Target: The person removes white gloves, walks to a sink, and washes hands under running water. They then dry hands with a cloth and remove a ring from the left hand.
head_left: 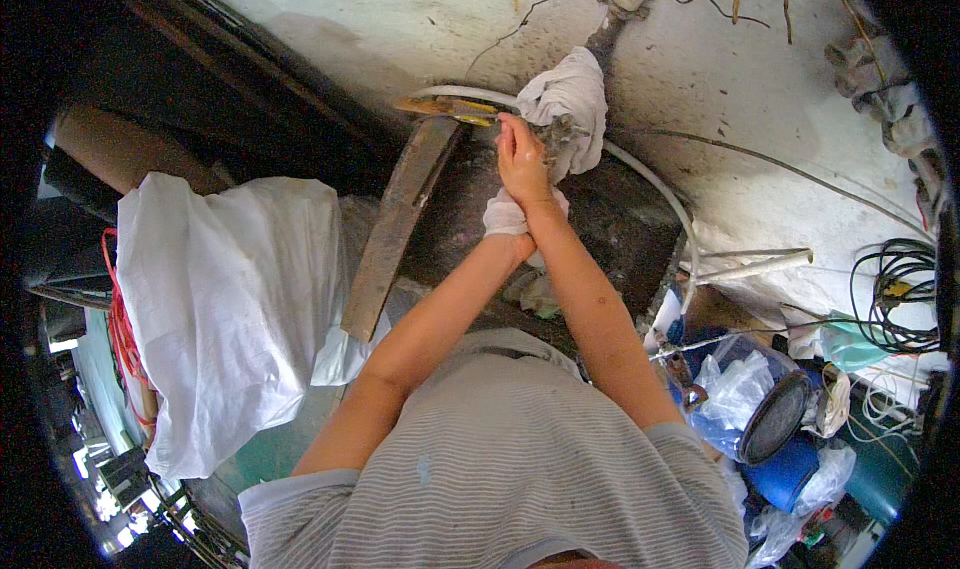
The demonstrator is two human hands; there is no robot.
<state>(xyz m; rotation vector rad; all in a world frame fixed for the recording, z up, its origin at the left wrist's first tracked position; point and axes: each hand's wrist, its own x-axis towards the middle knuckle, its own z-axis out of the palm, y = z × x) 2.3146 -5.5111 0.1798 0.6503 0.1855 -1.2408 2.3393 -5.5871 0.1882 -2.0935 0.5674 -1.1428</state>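
- Two grips over the dark basin point(625, 214): left grip point(524, 246) and right grip point(524, 165), with wrists crossed, right over left.
- Left grip: mostly hidden behind the right wrist and the small cloth point(503, 216). Cannot tell whether clenched on the cloth or just covered by it.
- Right grip: grasping nothing visible, with fingers straight, close together and pointing away from the body, toward the wall point(760, 99).
- Small cloth: pale, bunched at the wrist crossing, showing on both sides of the right wrist. Lies against the left grip, so nearer to that one; from the right grip, lies back toward the body. Spreads sideways, roughly across the line of the right forearm; too crumpled to show a clear long axis.
- Big cloth point(568, 94): hangs bunched over a metal fitting point(562, 134), just beyond and to the right of the right fingers. Runs lengthwise up toward the wall; nearer to the right grip than to the left.
- Yellow tool point(472, 108): lies just left of the right fingertips, at the far end of the board point(393, 234). Cannot tell whether touching them.
- Around the basin: board slanting along the left, hose point(660, 184) curving round the far and right sides.
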